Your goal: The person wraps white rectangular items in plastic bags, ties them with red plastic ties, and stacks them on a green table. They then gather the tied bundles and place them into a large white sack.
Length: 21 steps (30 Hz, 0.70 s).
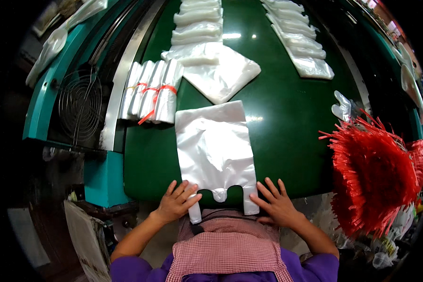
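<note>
A stack of white plastic carrier bags [215,148] lies flat on the dark green belt [287,122], handles toward me and hanging over the near edge. My left hand [177,201] rests palm down with fingers spread on the left handle. At the right handle my right hand [277,203] lies flat, fingers spread. Neither hand grips anything.
A tied bundle of folded bags [151,91] with red string sits at the belt's left. A loose bag stack [221,70] lies beyond, with two rows of bag stacks [298,40] farther up. A bunch of red ties [374,171] hangs at right. A wire fan guard [79,101] is at left.
</note>
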{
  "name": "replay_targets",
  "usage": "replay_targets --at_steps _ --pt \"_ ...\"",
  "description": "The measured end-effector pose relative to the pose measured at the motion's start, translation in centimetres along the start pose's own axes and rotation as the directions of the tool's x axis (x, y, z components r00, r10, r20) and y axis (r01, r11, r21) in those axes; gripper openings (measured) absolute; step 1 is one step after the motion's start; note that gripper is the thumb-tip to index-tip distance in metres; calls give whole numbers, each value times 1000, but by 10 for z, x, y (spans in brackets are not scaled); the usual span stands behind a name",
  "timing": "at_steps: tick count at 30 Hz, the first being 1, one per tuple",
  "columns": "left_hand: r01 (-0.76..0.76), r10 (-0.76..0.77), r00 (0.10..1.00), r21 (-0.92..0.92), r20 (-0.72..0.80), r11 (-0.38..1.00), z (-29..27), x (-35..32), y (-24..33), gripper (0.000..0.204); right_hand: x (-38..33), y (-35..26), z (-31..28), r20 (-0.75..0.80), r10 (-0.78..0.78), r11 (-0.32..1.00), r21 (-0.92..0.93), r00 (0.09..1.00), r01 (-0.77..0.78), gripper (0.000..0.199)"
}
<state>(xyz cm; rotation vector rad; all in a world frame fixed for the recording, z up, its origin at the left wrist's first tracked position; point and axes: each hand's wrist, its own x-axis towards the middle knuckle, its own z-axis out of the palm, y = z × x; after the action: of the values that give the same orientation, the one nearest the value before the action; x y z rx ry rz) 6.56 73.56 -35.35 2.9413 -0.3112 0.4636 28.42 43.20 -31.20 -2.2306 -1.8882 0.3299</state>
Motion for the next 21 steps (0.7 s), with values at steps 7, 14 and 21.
replay_targets --at_steps 7,14,21 --pt "-13 -85 980 -488 -177 873 -10 30 -14 27 19 11 0 -145 -154 988 9 977 157 41" --pt "248 -215 968 -367 127 896 7 116 -20 19 109 -6 -20 -206 93 781 622 974 57 21" --pt "-132 118 985 -104 -126 986 -10 55 19 32 122 -30 9 -121 18 977 215 992 9 15"
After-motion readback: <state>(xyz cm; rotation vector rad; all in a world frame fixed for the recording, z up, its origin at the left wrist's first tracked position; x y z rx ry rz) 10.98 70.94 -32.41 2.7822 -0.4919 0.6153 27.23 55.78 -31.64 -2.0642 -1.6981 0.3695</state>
